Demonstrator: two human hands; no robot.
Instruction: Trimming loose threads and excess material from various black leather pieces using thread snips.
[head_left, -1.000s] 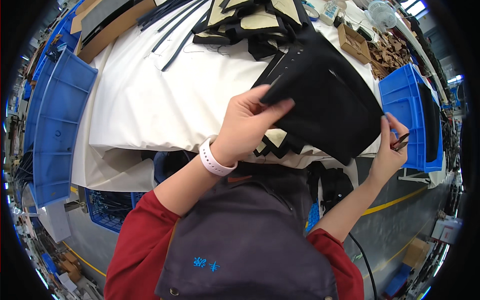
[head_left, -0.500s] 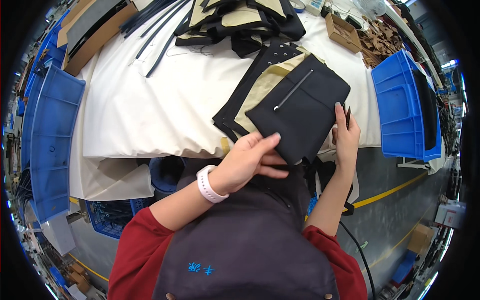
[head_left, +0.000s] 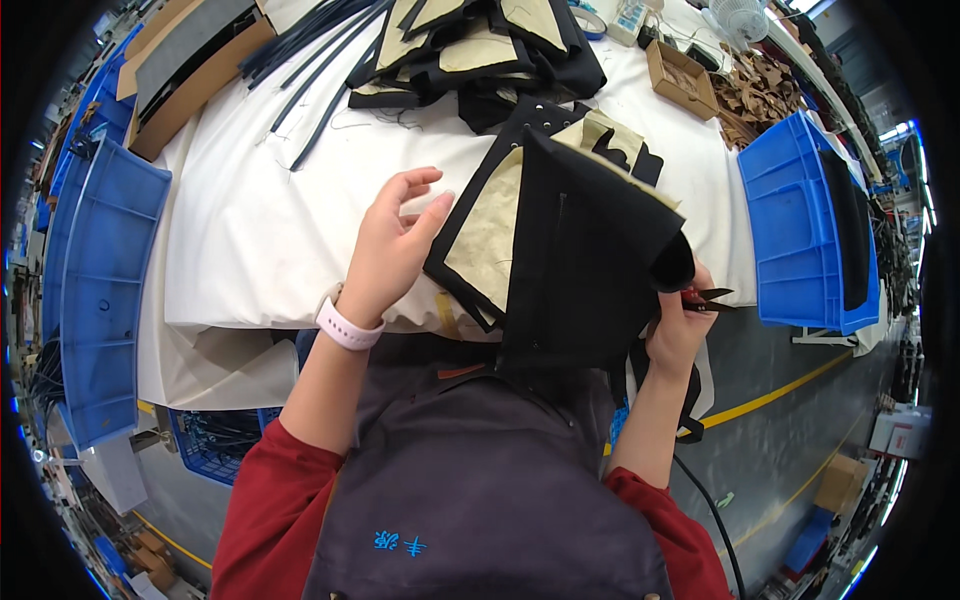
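My right hand (head_left: 676, 332) grips a black fabric panel (head_left: 585, 265) by its right side, the panel tilted up with its top corner folding over. A zipper-like line runs down its face, and a cream backing shows along its upper edge. Thread snips (head_left: 708, 298) with red on them and dark blades stick out from the same hand. To the left, my left hand (head_left: 392, 238) is raised over the table, fingers curved and apart, touching no fabric. Beneath the panel lie black pieces with cream lining (head_left: 488, 235), one carrying a row of metal eyelets.
A heap of black and cream pieces (head_left: 480, 50) lies at the far side of the white-covered table (head_left: 260, 240). Dark strips (head_left: 320, 110) are beside it. Blue bins (head_left: 115, 290) stand left and right. A small cardboard box (head_left: 682, 80) sits near brown scraps (head_left: 760, 95).
My left hand has let go of the black panel and moved up and left. My right hand has lowered and turned the panel, so its corner now folds over; the snips point rightward.
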